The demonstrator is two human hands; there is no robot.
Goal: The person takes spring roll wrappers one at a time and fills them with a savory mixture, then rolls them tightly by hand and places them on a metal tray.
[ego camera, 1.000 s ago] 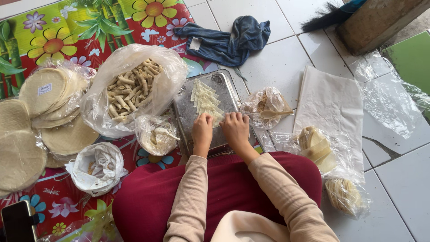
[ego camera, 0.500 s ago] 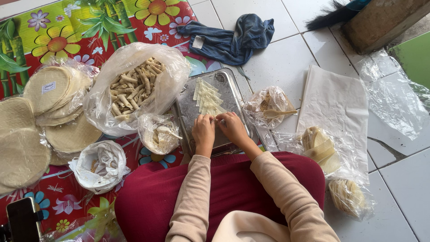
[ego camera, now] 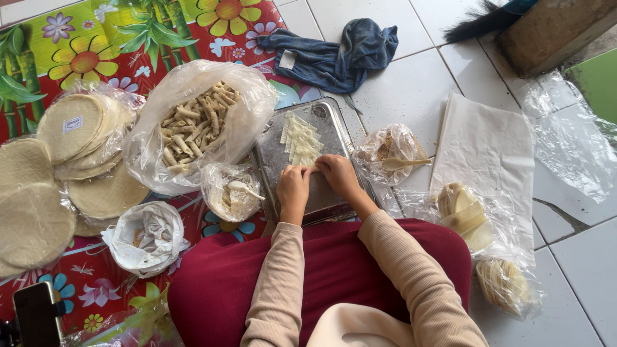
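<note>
My left hand [ego camera: 292, 188] and my right hand [ego camera: 337, 175] rest side by side on a metal tray [ego camera: 331, 125] on the floor in front of my lap. Their fingertips meet over a small pale wrapper piece on the tray; the fingers hide most of it. Just beyond the hands lies a fan of thin pale wrapper strips [ego camera: 301, 140]. Both sleeves are beige, and a dark red cloth covers my lap.
Left of the tray stands a plastic bag of rolled sticks [ego camera: 196, 125], with a small bag of filling [ego camera: 231, 193] below it. Round rice papers [ego camera: 71, 167] lie at the far left. At the right are a bag with a spoon [ego camera: 392, 154], white paper sheets [ego camera: 485, 154] and a blue cloth [ego camera: 334, 58].
Both hands have stayed on the tray, their fingers working slightly closer together. The camera view has shifted a little.
</note>
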